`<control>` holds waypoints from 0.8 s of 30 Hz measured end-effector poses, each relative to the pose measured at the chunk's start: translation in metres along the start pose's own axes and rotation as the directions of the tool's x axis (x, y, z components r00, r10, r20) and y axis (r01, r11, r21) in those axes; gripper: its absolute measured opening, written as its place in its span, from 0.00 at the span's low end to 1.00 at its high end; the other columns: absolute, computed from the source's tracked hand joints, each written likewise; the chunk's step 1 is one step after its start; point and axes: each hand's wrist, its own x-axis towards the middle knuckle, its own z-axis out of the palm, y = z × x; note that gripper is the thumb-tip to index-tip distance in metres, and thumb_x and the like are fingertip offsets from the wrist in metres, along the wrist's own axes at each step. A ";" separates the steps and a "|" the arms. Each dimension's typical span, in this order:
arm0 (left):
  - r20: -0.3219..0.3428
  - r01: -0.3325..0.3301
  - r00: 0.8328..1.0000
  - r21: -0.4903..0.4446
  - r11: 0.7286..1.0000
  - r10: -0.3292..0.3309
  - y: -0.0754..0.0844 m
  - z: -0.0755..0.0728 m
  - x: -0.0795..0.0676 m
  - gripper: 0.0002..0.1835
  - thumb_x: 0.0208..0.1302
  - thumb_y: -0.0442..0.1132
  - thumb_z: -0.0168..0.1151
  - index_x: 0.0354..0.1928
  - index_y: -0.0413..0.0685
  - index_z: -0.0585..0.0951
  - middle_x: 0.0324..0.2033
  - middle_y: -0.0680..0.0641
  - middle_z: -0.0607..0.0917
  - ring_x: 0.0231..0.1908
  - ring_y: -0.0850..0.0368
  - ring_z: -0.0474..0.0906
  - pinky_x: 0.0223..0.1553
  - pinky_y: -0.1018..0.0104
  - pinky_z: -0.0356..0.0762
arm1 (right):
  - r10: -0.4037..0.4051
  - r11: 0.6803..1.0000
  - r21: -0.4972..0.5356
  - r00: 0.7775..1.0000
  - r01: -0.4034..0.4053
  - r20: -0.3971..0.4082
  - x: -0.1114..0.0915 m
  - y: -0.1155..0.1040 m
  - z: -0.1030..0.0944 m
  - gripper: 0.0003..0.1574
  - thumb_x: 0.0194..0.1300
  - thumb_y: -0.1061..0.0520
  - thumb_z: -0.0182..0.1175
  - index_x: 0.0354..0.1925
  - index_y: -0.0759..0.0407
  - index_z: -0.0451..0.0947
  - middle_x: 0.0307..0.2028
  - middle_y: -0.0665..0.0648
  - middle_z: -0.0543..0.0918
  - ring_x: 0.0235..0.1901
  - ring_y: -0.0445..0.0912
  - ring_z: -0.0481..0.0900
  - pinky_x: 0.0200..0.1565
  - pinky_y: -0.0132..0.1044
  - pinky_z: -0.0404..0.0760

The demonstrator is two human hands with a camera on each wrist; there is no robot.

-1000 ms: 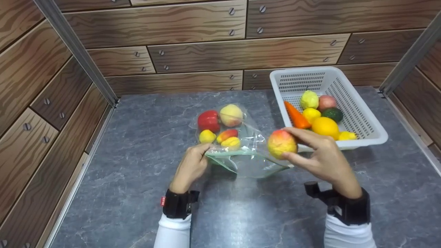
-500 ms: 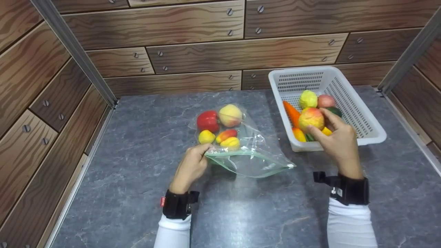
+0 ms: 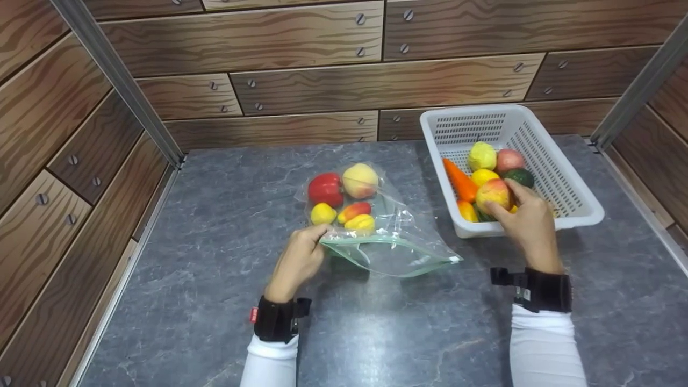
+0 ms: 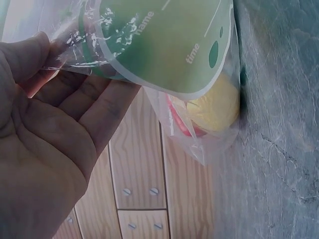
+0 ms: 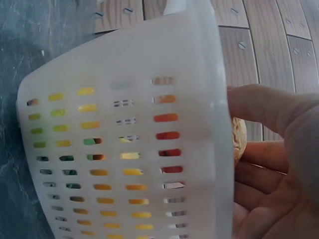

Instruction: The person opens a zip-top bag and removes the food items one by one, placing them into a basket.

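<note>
The left hand [image 3: 297, 262] pinches the near left corner of a clear bag [image 3: 411, 220] between thumb and curled forefinger, and the bag lies on the desk [image 3: 215, 279] ahead and to the right of that hand, its green-edged mouth gaping toward the person. Through the plastic, just beyond the left hand, the head view shows a red pepper [image 3: 324, 189], a peach [image 3: 360, 180], a lemon [image 3: 323, 214] and two small fruits [image 3: 357, 217]. Only the left wrist view gives the underside: a green label [image 4: 169, 45] printed "name" and "time", with the other fingers spread loosely below the pinch. The right hand [image 3: 529, 223] has its thumb and fingers curled around a red-and-yellow fruit [image 3: 493, 195] over the near part of a white basket [image 3: 578, 219]; whether that fruit touches those under it cannot be told. Left of the right hand in the basket is a carrot [image 3: 460, 181]; beyond it are a green fruit [image 3: 518, 178] and a pink fruit [image 3: 510, 160]. The right wrist view instead faces the basket's slotted outer wall, colors peeping through, and only a sliver of the held fruit shows past the rim.
</note>
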 end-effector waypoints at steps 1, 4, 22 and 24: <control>0.000 0.001 1.000 0.000 1.000 -0.001 0.001 0.000 0.000 0.15 0.60 0.20 0.57 0.39 0.42 0.87 0.39 0.45 0.91 0.43 0.48 0.88 0.48 0.52 0.85 | 0.005 1.000 -0.002 1.000 -0.005 0.011 0.000 0.001 0.000 0.36 0.57 0.63 0.75 0.61 0.78 0.76 0.54 0.80 0.80 0.52 0.73 0.80 0.54 0.63 0.77; -0.001 -0.005 1.000 0.006 1.000 0.005 0.000 0.000 0.000 0.16 0.59 0.19 0.56 0.39 0.42 0.87 0.39 0.45 0.91 0.43 0.47 0.88 0.48 0.51 0.85 | 0.013 1.000 -0.006 0.999 -0.013 0.040 0.000 0.004 0.002 0.36 0.58 0.63 0.75 0.61 0.79 0.75 0.56 0.81 0.78 0.55 0.74 0.77 0.58 0.66 0.74; 0.011 0.007 1.000 0.014 1.000 -0.007 0.002 0.000 0.000 0.16 0.58 0.19 0.55 0.39 0.42 0.87 0.39 0.46 0.91 0.43 0.48 0.88 0.47 0.52 0.85 | -0.007 1.000 -0.003 0.997 0.007 0.072 0.000 0.003 0.003 0.26 0.63 0.66 0.66 0.57 0.77 0.78 0.55 0.80 0.79 0.55 0.73 0.77 0.58 0.63 0.75; 0.010 0.007 1.000 0.010 1.000 -0.007 0.002 0.000 0.000 0.15 0.59 0.19 0.56 0.38 0.42 0.87 0.39 0.46 0.91 0.42 0.49 0.88 0.47 0.52 0.85 | -0.026 1.000 0.011 0.998 0.026 0.049 0.000 -0.001 0.002 0.24 0.62 0.67 0.67 0.56 0.76 0.80 0.54 0.78 0.81 0.54 0.71 0.79 0.57 0.50 0.79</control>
